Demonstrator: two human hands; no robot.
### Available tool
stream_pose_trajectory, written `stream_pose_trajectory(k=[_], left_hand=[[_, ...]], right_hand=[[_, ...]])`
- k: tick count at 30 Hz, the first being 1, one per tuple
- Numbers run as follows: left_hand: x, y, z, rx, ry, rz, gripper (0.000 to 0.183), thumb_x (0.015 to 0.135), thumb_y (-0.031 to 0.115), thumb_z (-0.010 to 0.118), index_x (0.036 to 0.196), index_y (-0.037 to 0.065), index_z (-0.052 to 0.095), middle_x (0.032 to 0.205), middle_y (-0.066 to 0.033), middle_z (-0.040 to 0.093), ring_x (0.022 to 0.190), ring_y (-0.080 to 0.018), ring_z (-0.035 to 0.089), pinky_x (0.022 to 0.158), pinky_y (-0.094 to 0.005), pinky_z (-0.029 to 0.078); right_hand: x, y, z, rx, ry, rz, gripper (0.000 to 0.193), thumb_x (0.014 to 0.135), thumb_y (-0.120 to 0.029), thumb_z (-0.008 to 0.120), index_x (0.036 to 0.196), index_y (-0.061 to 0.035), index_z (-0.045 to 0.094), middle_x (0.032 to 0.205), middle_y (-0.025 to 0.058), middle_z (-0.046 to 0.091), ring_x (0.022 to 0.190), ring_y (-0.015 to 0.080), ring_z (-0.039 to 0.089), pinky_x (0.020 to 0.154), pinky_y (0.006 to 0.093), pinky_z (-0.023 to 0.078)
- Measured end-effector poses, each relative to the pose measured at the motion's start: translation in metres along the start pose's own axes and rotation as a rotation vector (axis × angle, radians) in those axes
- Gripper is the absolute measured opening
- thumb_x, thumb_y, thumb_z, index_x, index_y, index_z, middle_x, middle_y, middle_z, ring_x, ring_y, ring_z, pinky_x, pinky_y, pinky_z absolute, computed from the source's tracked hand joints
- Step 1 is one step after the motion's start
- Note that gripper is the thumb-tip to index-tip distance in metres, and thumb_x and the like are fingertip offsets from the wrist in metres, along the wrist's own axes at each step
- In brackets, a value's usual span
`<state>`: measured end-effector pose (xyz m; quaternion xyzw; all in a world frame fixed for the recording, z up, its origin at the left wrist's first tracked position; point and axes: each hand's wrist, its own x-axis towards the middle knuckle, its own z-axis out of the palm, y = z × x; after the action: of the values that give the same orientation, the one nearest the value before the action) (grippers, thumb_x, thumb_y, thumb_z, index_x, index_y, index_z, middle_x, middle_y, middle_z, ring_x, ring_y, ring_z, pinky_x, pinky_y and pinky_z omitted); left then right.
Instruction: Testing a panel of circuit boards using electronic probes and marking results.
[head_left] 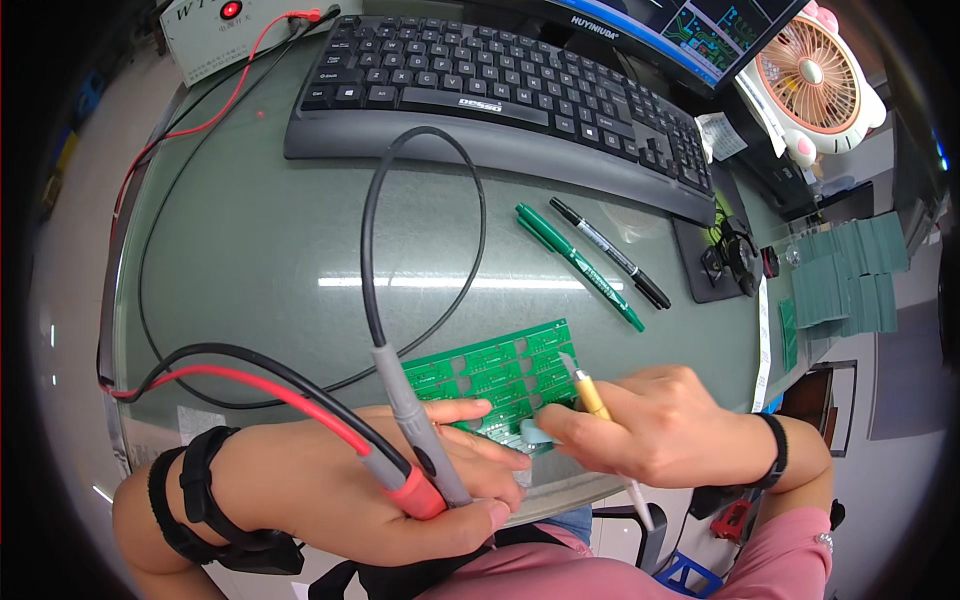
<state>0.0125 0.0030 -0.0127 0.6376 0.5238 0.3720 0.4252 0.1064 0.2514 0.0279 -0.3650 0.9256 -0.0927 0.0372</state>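
A green circuit board panel (493,372) with repeated sections lies near the table's front edge. My left hand (400,485) rests its fingers on the board's lower left part. Between its thumb and fingers it grips a pair of test probes, one grey (408,408) on a black cable and one red (417,495) beside it. My right hand (650,425) is closed around a craft knife (590,393) with a yellow collar, its blade pointing away over the board. At those fingertips a small pale blue piece (535,432) touches the board; its kind is unclear.
Beyond the board lie a green marker (580,266) and a black marker (610,252). Behind them are a black keyboard (500,85) and a monitor (690,40). A white tester box (245,45) feeds the looping cables. Stacked green boards (845,275) and a fan (810,75) stand right.
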Motion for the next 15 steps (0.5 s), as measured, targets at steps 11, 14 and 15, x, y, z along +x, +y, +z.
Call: stream_pose_trajectory(k=[11, 14, 15], left_hand=[[0.004, 0.003, -0.002, -0.1, -0.02, -0.062, 0.037, 0.098, 0.026, 0.038, 0.126, 0.007, 0.054, 0.132, -0.0087, 0.055, 0.134, -0.0248, 0.04, 0.114, -0.053, 0.017], [0.003, 0.002, -0.004, -0.093, -0.025, -0.071, 0.038, 0.098, 0.027, 0.038, 0.126, 0.007, 0.054, 0.133, -0.0094, 0.055, 0.135, -0.025, 0.039, 0.114, -0.053, 0.017], [0.002, 0.0, -0.003, -0.107, -0.02, -0.068, 0.038, 0.098, 0.027, 0.038, 0.127, 0.007, 0.053, 0.133, -0.0095, 0.055, 0.135, -0.0251, 0.039, 0.114, -0.053, 0.017]], right_hand=[[-0.003, 0.011, -0.002, 0.14, -0.038, 0.05, 0.034, 0.075, -0.013, 0.064, 0.108, -0.0052, 0.057, 0.067, 0.0037, 0.052, 0.043, 0.0152, 0.053, 0.034, 0.0302, 0.039], [0.002, 0.006, 0.005, 0.123, 0.001, 0.026, 0.034, 0.076, -0.013, 0.064, 0.108, -0.0059, 0.056, 0.068, 0.0042, 0.053, 0.044, 0.0157, 0.054, 0.034, 0.0314, 0.039], [0.002, 0.006, 0.004, 0.094, -0.003, 0.022, 0.034, 0.076, -0.013, 0.064, 0.108, -0.0058, 0.055, 0.069, 0.0044, 0.053, 0.043, 0.016, 0.054, 0.034, 0.0317, 0.04]])
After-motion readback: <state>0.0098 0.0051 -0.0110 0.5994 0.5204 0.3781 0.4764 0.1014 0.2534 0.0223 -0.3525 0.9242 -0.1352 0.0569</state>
